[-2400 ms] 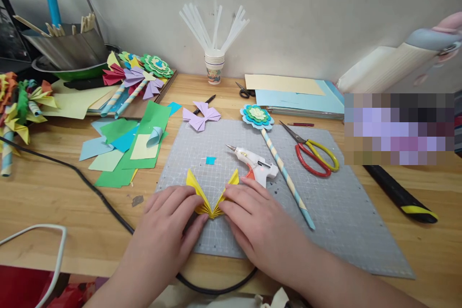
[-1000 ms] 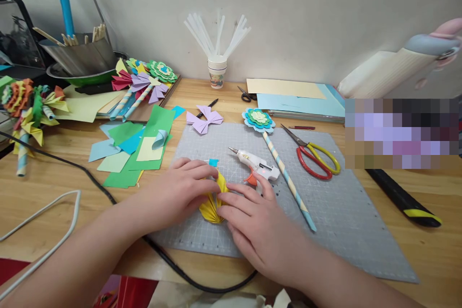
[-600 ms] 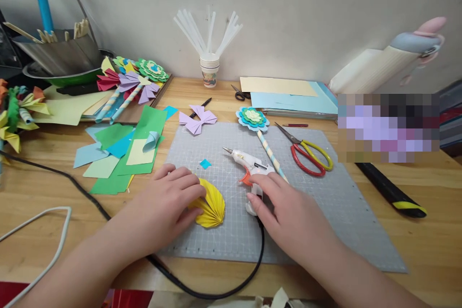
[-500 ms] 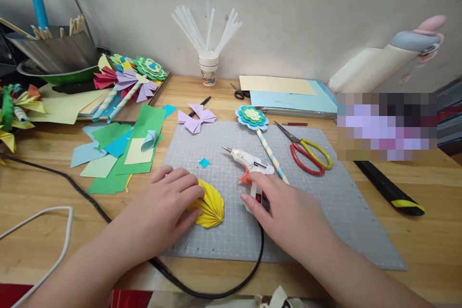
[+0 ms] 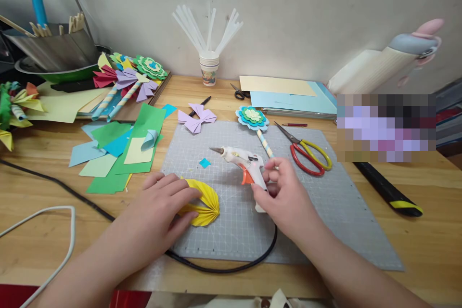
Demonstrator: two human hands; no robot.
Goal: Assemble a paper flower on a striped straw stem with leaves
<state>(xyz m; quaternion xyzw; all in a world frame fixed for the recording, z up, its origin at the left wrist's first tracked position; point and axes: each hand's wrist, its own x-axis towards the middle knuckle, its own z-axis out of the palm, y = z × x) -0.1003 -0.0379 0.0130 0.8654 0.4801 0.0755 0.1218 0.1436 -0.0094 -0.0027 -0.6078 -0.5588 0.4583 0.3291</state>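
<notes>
My left hand (image 5: 168,207) is closed on a yellow pleated paper piece (image 5: 209,197), its folds fanning from a point at the right, at the left part of the grey cutting mat (image 5: 231,238). In my right hand (image 5: 285,197) is a white hot glue gun (image 5: 245,159) with an orange trigger, gripped at its handle. The gun's metal nozzle points left, above the mat. Beyond the gun lies a paper flower (image 5: 251,118) on a striped stem, partly hidden by my right hand. A small blue paper square (image 5: 204,163) rests near the nozzle.
Scissors (image 5: 306,154) with red and yellow handles lie right of the flower. A purple paper bow (image 5: 197,118) sits behind the mat. Coloured paper scraps (image 5: 119,154) spread at the left. The gun's black cord (image 5: 231,269) loops across the front. A cup of glue sticks (image 5: 209,70) stands by the wall.
My right hand has closed around the glue gun's handle and lifted it slightly, with its nozzle shifted left. The yellow pleated paper has moved a little left and its folds have parted somewhat.
</notes>
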